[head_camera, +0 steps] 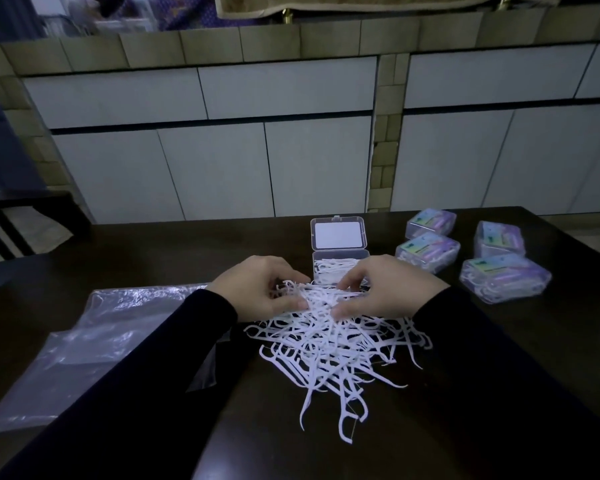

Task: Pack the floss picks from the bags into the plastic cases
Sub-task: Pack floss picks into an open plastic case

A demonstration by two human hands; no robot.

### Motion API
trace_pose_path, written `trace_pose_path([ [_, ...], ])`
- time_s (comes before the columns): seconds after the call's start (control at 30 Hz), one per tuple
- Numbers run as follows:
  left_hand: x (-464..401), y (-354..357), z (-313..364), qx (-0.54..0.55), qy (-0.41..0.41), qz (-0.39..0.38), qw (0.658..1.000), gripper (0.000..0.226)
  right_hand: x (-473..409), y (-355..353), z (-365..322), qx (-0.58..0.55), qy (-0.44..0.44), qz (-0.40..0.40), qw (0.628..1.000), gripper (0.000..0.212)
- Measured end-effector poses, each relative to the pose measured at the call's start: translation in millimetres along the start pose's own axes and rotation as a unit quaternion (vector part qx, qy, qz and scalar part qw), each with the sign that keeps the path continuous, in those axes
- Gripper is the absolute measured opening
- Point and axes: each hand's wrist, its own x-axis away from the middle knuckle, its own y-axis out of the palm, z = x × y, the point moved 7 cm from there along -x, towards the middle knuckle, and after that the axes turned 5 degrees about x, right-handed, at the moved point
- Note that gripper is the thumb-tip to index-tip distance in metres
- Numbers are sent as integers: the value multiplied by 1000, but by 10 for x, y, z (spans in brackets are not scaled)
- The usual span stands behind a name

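Observation:
A loose pile of white floss picks point(329, 348) lies on the dark wooden table point(499, 375) in front of me. At the pile's far edge my left hand point(257, 289) and my right hand point(388, 289) face each other, fingers curled round a bunch of picks held between them. Just behind the hands stands an open clear plastic case point(340, 261), its lid point(338, 233) raised and several picks lying inside. An empty clear plastic bag point(94, 341) lies flat at the left, partly under my left sleeve.
Several closed cases with colourful labels point(499, 271) sit in a group at the right back of the table. White cabinet doors point(222, 168) rise behind the table. A dark chair point(14, 223) stands at the far left.

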Motion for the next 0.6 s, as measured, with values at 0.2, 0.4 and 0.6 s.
trace_pose_path([
  [0.2,-4,22,115,-32,-11,5,999,19,17,15,-13,-19,-19,-8,1000,35],
  [0.4,4,11,144,-18,-14,16,1000,6,23,-35,24,-47,-19,18,999,19],
  [0.6,16,-26,136,10,-30,55,998,12,42,-56,59,-97,-26,12,995,11],
])
